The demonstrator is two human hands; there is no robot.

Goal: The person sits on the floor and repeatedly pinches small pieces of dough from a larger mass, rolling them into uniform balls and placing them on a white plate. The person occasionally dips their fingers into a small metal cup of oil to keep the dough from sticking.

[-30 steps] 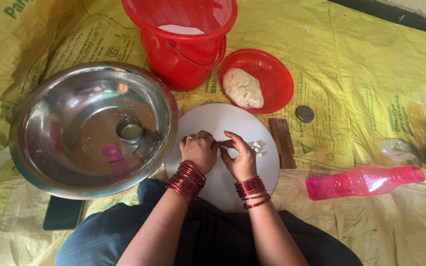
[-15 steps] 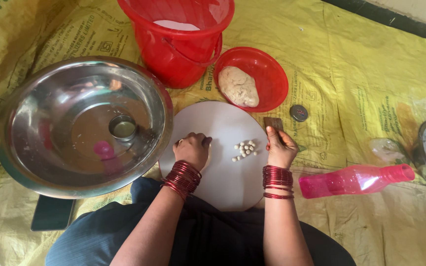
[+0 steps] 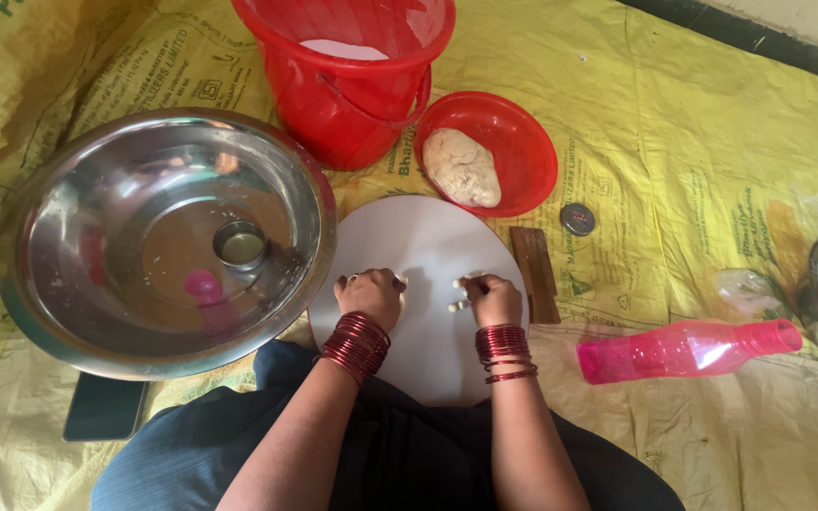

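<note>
Both hands rest knuckles-up on the white round board [image 3: 428, 246], which lies on the yellow sheet [image 3: 674, 151] covering the floor. Left hand [image 3: 371, 295] sits at the board's left edge with its fingers [image 3: 350, 280] curled into a loose fist; whether it holds anything, cannot tell. Right hand [image 3: 494, 297] is near the board's right edge, fingers [image 3: 473, 282] bent down over small white dough bits [image 3: 455, 305]; a few bits show just left of the fingertips, touching or nearly so. A firm pinch on them can't be confirmed.

Diff vs 0.5 s ago: right hand was off the board's right rim by the wooden block [image 3: 534, 273], now it is back on the board over the bits. The bits sat in a loose cluster between the hands; now fewer are visible, mostly under the right hand. Left hand barely shifted. At 1.0 s ago both hands were together mid-board; now apart.

Surroundings: steel basin [image 3: 78, 284] overlaps the board's left side, a small steel cup [image 3: 240, 244] inside it. Red bucket [image 3: 333, 95] at the far edge, red bowl [image 3: 523, 132] with a dough lump [image 3: 463, 167] beside it. Small round cap [image 3: 577, 219] near the block. Pink bottle [image 3: 684, 348] lies on its side right of the board. Phone [image 3: 103, 407] near the left knee.
</note>
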